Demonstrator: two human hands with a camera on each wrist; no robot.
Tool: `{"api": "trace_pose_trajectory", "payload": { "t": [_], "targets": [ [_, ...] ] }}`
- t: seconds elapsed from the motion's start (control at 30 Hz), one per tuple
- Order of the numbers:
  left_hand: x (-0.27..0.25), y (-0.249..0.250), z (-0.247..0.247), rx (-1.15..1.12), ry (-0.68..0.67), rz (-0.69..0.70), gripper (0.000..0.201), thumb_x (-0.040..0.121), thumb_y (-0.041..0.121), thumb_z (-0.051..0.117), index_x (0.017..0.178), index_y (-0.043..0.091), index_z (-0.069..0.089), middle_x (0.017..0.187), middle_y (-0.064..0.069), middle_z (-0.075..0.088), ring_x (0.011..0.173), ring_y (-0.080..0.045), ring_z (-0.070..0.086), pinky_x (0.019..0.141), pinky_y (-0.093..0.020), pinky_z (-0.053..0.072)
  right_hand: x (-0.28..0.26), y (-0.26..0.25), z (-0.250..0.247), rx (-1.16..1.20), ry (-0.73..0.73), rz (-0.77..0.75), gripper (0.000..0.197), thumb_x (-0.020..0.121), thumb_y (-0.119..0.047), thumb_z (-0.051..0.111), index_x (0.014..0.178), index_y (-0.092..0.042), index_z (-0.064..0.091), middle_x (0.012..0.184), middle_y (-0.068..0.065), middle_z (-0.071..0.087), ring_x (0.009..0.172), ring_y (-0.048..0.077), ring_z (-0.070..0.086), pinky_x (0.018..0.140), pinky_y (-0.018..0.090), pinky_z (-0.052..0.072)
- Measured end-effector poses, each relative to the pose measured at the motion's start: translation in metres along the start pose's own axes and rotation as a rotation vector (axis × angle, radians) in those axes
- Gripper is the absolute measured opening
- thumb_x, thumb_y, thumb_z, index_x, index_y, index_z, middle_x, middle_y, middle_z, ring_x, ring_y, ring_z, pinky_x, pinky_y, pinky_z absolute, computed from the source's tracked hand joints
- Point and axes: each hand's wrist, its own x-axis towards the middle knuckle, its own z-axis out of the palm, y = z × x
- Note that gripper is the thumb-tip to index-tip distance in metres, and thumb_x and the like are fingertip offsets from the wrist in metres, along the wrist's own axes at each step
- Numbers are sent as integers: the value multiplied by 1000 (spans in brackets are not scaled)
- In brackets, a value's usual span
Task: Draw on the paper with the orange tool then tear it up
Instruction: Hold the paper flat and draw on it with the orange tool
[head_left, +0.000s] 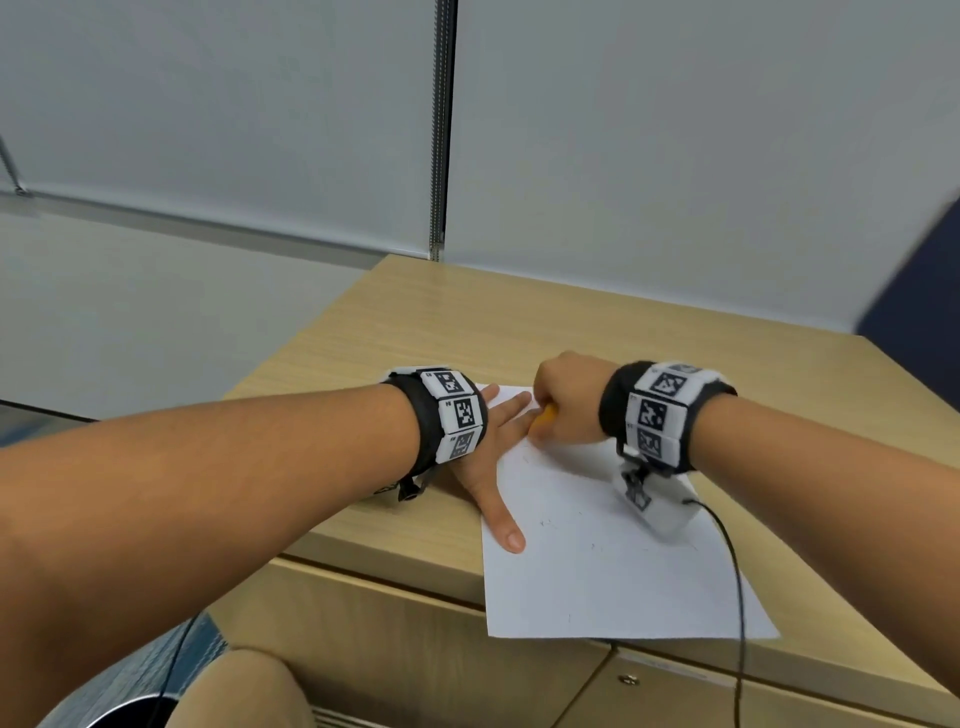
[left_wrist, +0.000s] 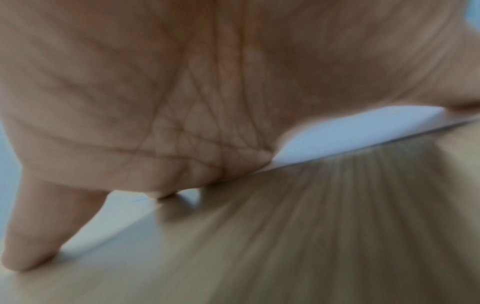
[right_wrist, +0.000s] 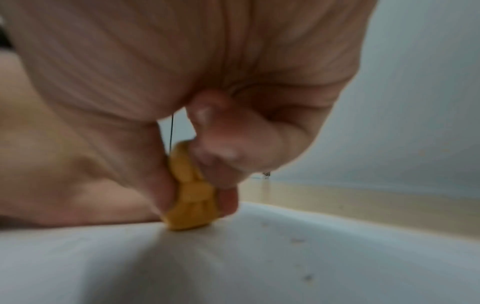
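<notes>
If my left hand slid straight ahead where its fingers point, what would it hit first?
Most likely the right hand and the orange tool it grips: the left hand lies flat on the paper, fingers aimed at them, close by.

Left wristband (head_left: 457, 413) and right wristband (head_left: 655, 415): black, faced with white tiles bearing black codes; thin black cable (head_left: 740, 597) on right.

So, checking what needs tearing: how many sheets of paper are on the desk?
1: one white sheet lies on the wooden desk, near corner overhanging the front, left hand flat on its left edge. Another directly underneath could be hidden.
</notes>
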Motion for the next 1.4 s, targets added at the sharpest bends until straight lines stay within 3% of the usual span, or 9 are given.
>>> {"api": "trace_pose_trajectory", "payload": {
  "t": [0.23,0.33,0.43,0.63,0.8,1.0,1.17,1.27,1.4],
  "targets": [
    [2,3,-6,47,-83,-4,132,54,93,63,156,46,-6,164,1,-29,147,-37,-31,119,-65,-7,-38,-35,8,67,-180,-187,29,85,-30,70,63,-24,51,62,-5,58,56,12,56,57,28,52],
    [2,0,-3,14,-17,4,154,36,100,60,152,43,-23,164,6,-29,148,-38,-28,118,-67,-4,-21,-16,0,6,-73,-42,27,84,-32,68,63,-20,54,61,-1,59,59,23,61,61,34,58],
    [3,-1,2,14,7,-6,153,48,93,66,148,36,-34,161,5,-35,148,-37,-28,119,-66,-4,-8,-3,-2,12,25,81,28,83,-30,64,62,-14,53,60,2,57,58,26,59,63,36,59],
    [-2,4,-5,4,-44,-19,143,56,86,70,152,40,-25,160,2,-37,147,-32,-31,120,-62,-6,-47,-40,7,-46,-162,-150,42,86,-29,70,62,-29,36,61,-7,49,55,9,47,53,25,39],
    [7,-4,3,5,-26,-4,158,37,98,61,146,39,-35,160,6,-37,147,-38,-30,118,-67,-3,-7,-4,-2,-83,-29,30,29,85,-36,65,66,-16,55,65,0,58,67,25,62,66,36,57],
    [9,-4,2,9,-11,-5,157,41,97,62,148,35,-35,160,6,-37,148,-36,-28,118,-68,-3,-6,2,-2,-111,-12,102,33,92,-34,59,68,-14,53,62,1,57,57,19,57,64,31,57],
    [9,-4,4,6,-9,-13,166,23,102,52,150,36,-32,160,8,-36,150,-33,-27,119,-65,-5,-38,32,-7,26,59,236,40,95,-45,59,75,-11,61,66,2,66,56,20,60,60,29,51],
    [7,-4,4,-4,10,-15,166,25,102,53,151,34,-30,161,8,-35,150,-32,-25,120,-63,-4,-63,35,3,94,-10,272,43,95,-43,58,77,-7,69,71,3,76,59,21,67,68,32,59],
    [-6,7,2,-42,40,-66,157,42,100,58,155,29,-24,164,3,-30,153,-33,-18,122,-60,-1,-77,28,23,-4,-25,280,38,95,-47,57,78,-13,56,77,2,59,75,27,60,67,30,50]
  ]
}}
